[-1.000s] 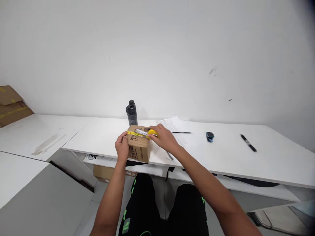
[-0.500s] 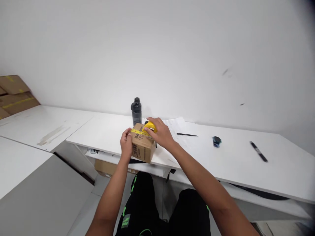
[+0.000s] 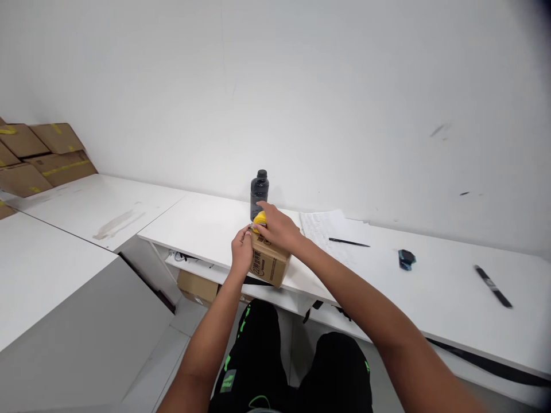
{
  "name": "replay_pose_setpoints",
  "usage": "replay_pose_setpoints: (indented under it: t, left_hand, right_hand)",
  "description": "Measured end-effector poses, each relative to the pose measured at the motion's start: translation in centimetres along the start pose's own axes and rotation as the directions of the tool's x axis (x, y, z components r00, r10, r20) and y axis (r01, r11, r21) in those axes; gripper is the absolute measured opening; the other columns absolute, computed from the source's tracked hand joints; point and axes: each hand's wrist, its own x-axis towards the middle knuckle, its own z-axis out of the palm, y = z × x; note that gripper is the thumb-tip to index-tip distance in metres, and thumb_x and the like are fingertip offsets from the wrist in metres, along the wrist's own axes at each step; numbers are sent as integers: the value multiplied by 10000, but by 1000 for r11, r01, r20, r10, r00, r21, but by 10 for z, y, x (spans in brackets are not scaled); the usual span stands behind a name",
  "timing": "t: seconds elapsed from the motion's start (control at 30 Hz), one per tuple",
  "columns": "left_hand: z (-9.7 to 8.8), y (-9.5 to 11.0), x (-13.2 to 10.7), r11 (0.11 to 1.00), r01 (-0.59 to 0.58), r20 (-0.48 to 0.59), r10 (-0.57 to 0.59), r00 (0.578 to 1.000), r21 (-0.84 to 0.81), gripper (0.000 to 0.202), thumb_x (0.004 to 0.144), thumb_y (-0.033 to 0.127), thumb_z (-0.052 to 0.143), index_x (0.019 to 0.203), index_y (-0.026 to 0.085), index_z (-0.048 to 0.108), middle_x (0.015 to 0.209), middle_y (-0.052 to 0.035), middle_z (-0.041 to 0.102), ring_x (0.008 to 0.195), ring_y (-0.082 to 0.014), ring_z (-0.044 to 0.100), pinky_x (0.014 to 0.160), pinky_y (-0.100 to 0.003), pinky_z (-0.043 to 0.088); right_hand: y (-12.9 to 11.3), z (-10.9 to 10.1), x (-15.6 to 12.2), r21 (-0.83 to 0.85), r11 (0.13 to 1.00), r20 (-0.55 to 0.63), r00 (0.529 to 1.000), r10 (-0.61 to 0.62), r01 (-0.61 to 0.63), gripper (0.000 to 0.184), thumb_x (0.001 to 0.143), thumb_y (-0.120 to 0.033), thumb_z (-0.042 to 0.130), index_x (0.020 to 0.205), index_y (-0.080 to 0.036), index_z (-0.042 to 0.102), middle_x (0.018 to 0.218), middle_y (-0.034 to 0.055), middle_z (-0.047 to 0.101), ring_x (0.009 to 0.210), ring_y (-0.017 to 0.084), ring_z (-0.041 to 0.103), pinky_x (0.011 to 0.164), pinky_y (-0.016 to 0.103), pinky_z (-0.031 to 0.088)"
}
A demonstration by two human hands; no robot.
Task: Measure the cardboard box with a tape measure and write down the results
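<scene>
My right hand (image 3: 279, 228) is wrapped round a yellow tape measure (image 3: 259, 219), held just over the top left edge of a small brown cardboard box (image 3: 269, 267). Dark printing shows on the side of the box, which sits at the front edge of the white table. At the box's left side is my left hand (image 3: 242, 250), closed, its thumb and fingertips pinched at the tape measure's end. Hardly any blade shows between the case and those fingertips. My right hand and forearm cover part of the box top.
Behind the box stands a dark bottle (image 3: 259, 192). Paper sheets (image 3: 321, 223) with a black pen (image 3: 348, 242) lie to the right. Farther right are a small dark blue object (image 3: 406, 260) and a black marker (image 3: 493, 285). Cardboard boxes (image 3: 64, 163) are stacked at the far left.
The yellow blade that lay across the box top has drawn back into its case. My right hand brought the tape measure left to my left fingertips. The whole view shifted left.
</scene>
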Motion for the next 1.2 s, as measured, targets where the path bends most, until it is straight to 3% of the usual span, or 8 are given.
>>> replay_pose_setpoints:
  t: [0.13,0.27,0.4,0.57,0.9,1.0,1.1,1.2]
  left_hand:
    - [3,-2,3,1000,-1,-27,1,1000,-1,320,845,260,498,1080,163,693,1145,-77,686,1086,-229,599,985,-373,432]
    - [5,-5,7,1000,-12,-20,11,1000,-27,310,828,272,517,1045,161,709,1104,-67,703,1060,-230,610,973,-370,441]
    - [9,-9,12,999,-28,-44,26,999,-47,309,815,289,537,1033,160,714,1084,-69,708,1045,-233,615,972,-369,442]
    - [10,-11,12,998,-19,-40,17,999,-52,333,827,321,536,1072,168,700,1133,-78,690,1074,-241,604,973,-385,444]
    - [1,-2,6,998,-48,-19,49,999,33,317,834,272,507,1084,171,674,1157,-77,672,1100,-231,590,1002,-388,421]
    - [-10,2,-2,999,-39,-28,39,999,32,336,855,293,502,1141,185,643,1227,-80,635,1153,-230,561,1020,-379,409]
    - [-30,0,-21,998,-54,-51,54,997,13,381,873,364,518,1208,204,604,1321,-80,573,1225,-228,513,1048,-361,390]
    - [-49,-11,-47,999,-35,-80,32,996,-37,450,865,463,538,1237,215,585,1329,-88,567,1220,-240,519,1036,-363,411]
  right_hand:
    - [22,-32,-62,-17,994,-32,994,105,-105,562,877,-426,518,1383,-237,362,1256,133,546,1017,298,596,770,406,495]
    - [46,-59,-127,7,954,-110,948,300,-301,623,845,-525,548,1382,-275,354,1105,117,608,813,266,651,685,408,521]
    - [51,-67,-152,22,926,-155,914,376,-377,685,836,-554,551,1409,-267,311,1088,104,614,827,258,659,699,401,530]
    - [39,-60,-129,15,953,-174,937,302,-304,730,840,-497,564,1455,-259,250,1117,105,615,865,249,649,715,380,526]
    - [-2,4,-3,75,994,-40,996,79,-76,611,874,-353,533,1435,-222,330,1240,117,545,1067,258,565,851,366,455]
    - [-10,8,17,138,990,7,1000,3,-4,705,839,-337,582,1463,-220,274,1245,117,548,1050,263,571,844,369,456]
    - [-13,-6,14,179,984,-102,995,18,0,725,824,-363,604,1462,-257,277,1294,104,537,1088,280,559,862,390,457]
    - [-8,-20,-4,297,954,-307,941,142,-48,693,827,-443,594,1440,-297,305,1277,82,543,1073,265,567,871,399,465]
